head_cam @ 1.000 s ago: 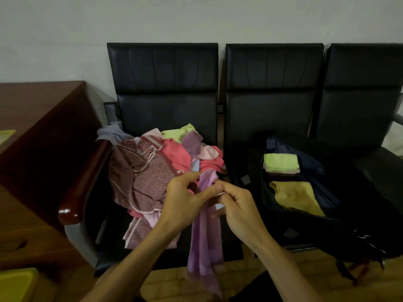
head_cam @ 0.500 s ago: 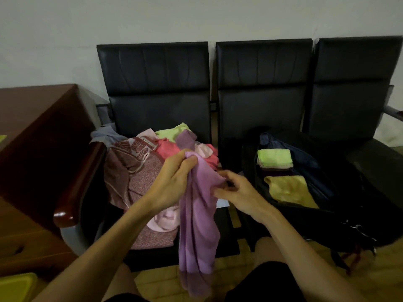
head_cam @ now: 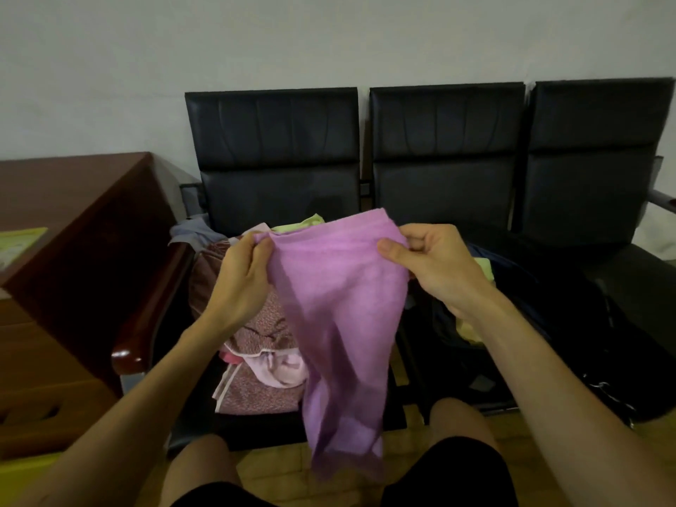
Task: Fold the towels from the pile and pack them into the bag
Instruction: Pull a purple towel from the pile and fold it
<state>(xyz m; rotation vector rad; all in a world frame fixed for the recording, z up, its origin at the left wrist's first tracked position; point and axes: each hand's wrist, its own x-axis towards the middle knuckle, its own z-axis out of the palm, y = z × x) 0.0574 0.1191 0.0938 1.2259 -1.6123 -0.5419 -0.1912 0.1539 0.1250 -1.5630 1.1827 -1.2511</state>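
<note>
Three black padded chairs [head_cam: 274, 159] in a row against a pale wall [head_cam: 256, 42], glossy wooden armrest [head_cam: 153, 309] on the leftmost one, dark red-brown wooden desk [head_cam: 73, 199] just left of it with a yellow-green sheet [head_cam: 18, 239] on top, tan floor [head_cam: 278, 466] below.

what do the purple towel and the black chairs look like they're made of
Purple towel: soft, thin matte cloth, likely microfibre or terry; it drapes limply and looks faintly see-through. Black chairs: likely leather or faux leather; smooth panels with a dull sheen, creases and seams.
</note>
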